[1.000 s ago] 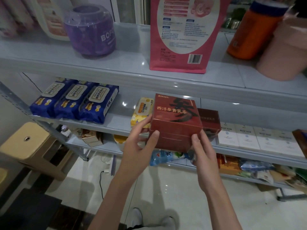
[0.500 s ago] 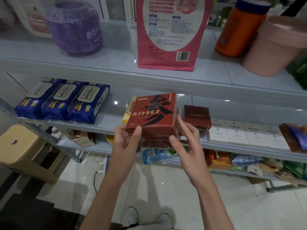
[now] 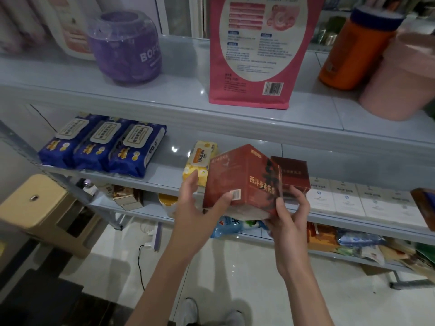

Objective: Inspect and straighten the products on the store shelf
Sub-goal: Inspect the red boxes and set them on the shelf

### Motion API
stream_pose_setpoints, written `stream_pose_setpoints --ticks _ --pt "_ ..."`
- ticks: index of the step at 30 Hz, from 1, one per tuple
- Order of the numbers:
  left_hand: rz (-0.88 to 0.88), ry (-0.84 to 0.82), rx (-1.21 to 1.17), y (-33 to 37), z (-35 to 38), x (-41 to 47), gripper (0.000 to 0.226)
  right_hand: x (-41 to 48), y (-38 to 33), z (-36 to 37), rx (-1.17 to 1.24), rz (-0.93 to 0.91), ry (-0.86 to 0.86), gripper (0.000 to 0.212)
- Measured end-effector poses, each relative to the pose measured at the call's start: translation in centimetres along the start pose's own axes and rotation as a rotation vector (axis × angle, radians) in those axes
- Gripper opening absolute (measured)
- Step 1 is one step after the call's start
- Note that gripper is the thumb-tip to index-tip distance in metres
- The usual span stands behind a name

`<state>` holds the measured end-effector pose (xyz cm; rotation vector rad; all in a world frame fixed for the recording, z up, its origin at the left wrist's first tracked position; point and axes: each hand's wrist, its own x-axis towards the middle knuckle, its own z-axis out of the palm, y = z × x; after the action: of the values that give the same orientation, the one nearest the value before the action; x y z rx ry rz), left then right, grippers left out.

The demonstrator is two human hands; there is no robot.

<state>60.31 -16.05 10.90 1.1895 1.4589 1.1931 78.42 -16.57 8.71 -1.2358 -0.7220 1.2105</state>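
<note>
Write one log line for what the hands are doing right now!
phase: inspecting | left hand: grips red cardboard box | right hand: grips box's lower corner | box: tilted, barcode facing camera

Observed on myself: left hand (image 3: 197, 205) and right hand (image 3: 290, 217) bare, forearms uncovered, white shoes (image 3: 189, 310) on my feet, near edge.
</note>
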Motion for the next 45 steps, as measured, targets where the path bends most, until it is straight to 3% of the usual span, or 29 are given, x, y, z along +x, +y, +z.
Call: stream_pose_setpoints --ticks 1,2,5,8,11,19,24,31,36,45 --pt "-0.078 -0.053 -0.046 0.2 -0.1 0.0 0.103 0.0 0.1 -0.1 0.023 0.007 -0.012 0.038" --pt "-0.121 -0.106 -0.081 0.3 -0.1 -0.1 0.097 -0.1 0.2 -0.1 0.036 0.013 -0.024 0.039" --pt "-0.163 -0.158 -0.216 0.6 -0.1 -0.4 0.049 -0.1 0.3 0.0 0.008 0.024 -0.033 0.032" --pt "-0.095 -0.134 -0.260 0.6 -0.2 -0.4 0.034 0.1 0.0 0.0 -0.126 0.050 -0.050 0.044" --pt "-0.041 -0.102 -0.250 0.9 -0.3 -0.1 0.040 0.3 -0.6 -0.4 -0.270 0.046 -0.121 0.077" --pt "0.025 -0.046 -0.113 -0.1 -0.1 -0.1 0.065 -0.1 -1.5 0.3 -0.312 -0.028 -0.211 0.047" --pt "0.113 -0.018 -0.037 -0.3 -0.1 -0.1 0.067 -0.1 -1.1 0.4 -0.270 -0.004 -0.180 0.057" --pt "0.132 -0.013 0.003 -0.7 -0.3 0.1 0.067 0.1 -0.7 0.5 -0.241 -0.013 -0.192 0.056" --pt "0.041 -0.053 -0.145 -0.9 -0.3 0.1 0.056 0.2 -0.4 0.4 -0.264 -0.114 -0.225 0.051" --pt "-0.021 -0.024 -0.294 -1.2 -0.6 0.5 0.042 0.0 -0.7 0.1 -0.411 -0.228 -0.326 0.074"
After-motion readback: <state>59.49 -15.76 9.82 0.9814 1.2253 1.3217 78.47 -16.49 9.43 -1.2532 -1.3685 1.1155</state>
